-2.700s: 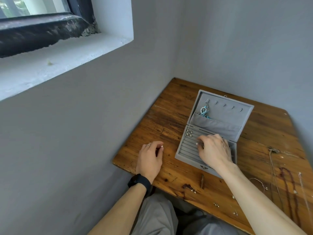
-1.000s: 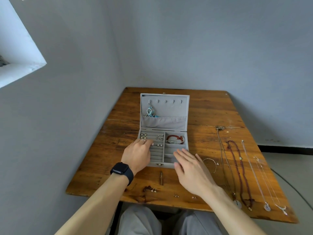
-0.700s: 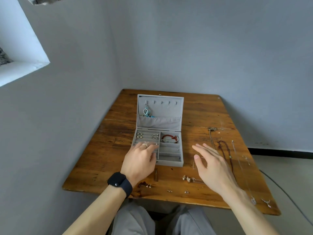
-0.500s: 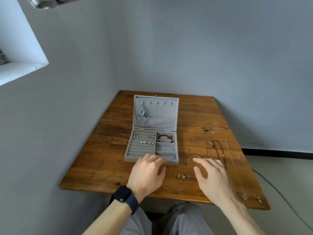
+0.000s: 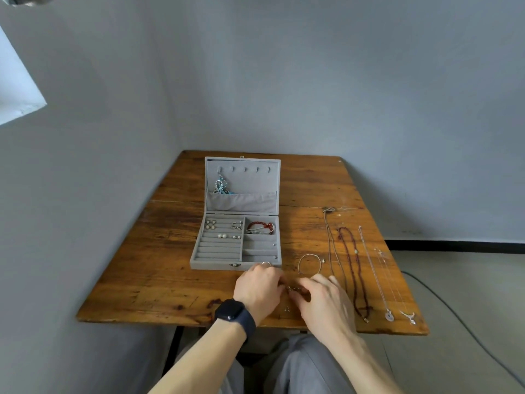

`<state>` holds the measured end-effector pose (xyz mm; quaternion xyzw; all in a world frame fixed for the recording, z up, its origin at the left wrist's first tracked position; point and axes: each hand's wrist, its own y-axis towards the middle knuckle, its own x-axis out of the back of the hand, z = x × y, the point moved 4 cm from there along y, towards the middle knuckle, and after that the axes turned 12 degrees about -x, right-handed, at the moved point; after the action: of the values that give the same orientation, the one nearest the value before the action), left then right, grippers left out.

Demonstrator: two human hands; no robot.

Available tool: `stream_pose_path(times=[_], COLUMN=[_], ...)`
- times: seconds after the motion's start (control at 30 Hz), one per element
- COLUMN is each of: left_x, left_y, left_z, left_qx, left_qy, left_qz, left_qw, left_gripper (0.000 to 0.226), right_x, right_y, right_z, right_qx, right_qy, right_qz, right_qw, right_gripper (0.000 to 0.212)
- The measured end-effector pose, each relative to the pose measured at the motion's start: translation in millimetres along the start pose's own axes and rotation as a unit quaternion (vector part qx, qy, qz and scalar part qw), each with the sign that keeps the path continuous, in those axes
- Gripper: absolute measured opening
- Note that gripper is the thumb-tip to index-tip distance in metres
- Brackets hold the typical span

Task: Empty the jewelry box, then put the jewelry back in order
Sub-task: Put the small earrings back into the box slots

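jewelry box [image 5: 210, 265] open, left hand [image 5: 258, 290] just beside front edge

One view, riding on the person's head, at the near edge of the surface [image 5: 170, 280], looking forward and down across it. It's a wide lens: the frame takes in the whole wooden top, the two grey walls meeting in the corner behind it, a slice of window ledge [image 5: 17, 89] at far left and floor [image 5: 468, 308] at right. Both forearms come up from the bottom edge. The left hand [image 5: 257, 288] and right hand [image 5: 326, 302] sit close under the lens, just below centre, with grey trousers [image 5: 298, 365] beneath. The open jewelry box [image 5: 241, 191] lies mid-frame, a little farther off, its lid's inside facing the camera. The necklaces [image 5: 353, 265] run down the right side.
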<state>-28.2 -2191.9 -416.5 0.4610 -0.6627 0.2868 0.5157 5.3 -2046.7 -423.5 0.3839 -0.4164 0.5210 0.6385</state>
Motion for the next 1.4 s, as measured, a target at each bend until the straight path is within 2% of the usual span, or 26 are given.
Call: stream_pose_path(times=[0.13, 0.23, 0.33, 0.43, 0.53, 0.73, 1.0, 1.27, 1.4], left_x=[10, 25, 41, 58, 70, 69, 52, 50, 48], left_y=[-6, -19, -38, -62, -82, -104, -112, -114, -115], left_z=[7, 19, 41, 72, 108, 161, 174, 177, 177], left_qx=[0.004, 0.029, 0.059, 0.092, 0.149, 0.251, 0.293, 0.282, 0.279], left_qy=[-0.036, -0.102, -0.196, -0.272, -0.281, -0.264, -0.242, -0.229, -0.219], left_qz=[-0.021, -0.051, -0.107, -0.175, -0.224, -0.28, -0.333, -0.348, -0.339], left_qw=[0.999, 0.993, 0.973, 0.942, 0.921, 0.888, 0.863, 0.864, 0.871], left_gripper=[0.018, 0.017, 0.013, 0.016, 0.018, 0.016, 0.011, 0.019, 0.019], right_x=[-3, -2, 2, 5, 6, 4, -5, -29, -42], right_y=[4, 4, 3, 5, 9, 26, 71, 102, 109], right_z=[5, 9, 13, 23, 42, 88, 142, 182, 195], right_qx=[0.029, 0.044, 0.048, 0.047, 0.049, 0.064, 0.092, 0.123, 0.142], right_qy=[-0.017, -0.003, 0.055, 0.137, 0.193, 0.256, 0.23, 0.157, 0.071], right_qz=[0.006, 0.007, 0.018, 0.047, 0.075, 0.124, 0.147, 0.135, 0.122], right_qw=[0.999, 0.999, 0.997, 0.988, 0.977, 0.956, 0.958, 0.971, 0.98], right_gripper=[0.031, 0.024, 0.012, 0.015, 0.021, 0.012, 0.014, 0.009, 0.015])
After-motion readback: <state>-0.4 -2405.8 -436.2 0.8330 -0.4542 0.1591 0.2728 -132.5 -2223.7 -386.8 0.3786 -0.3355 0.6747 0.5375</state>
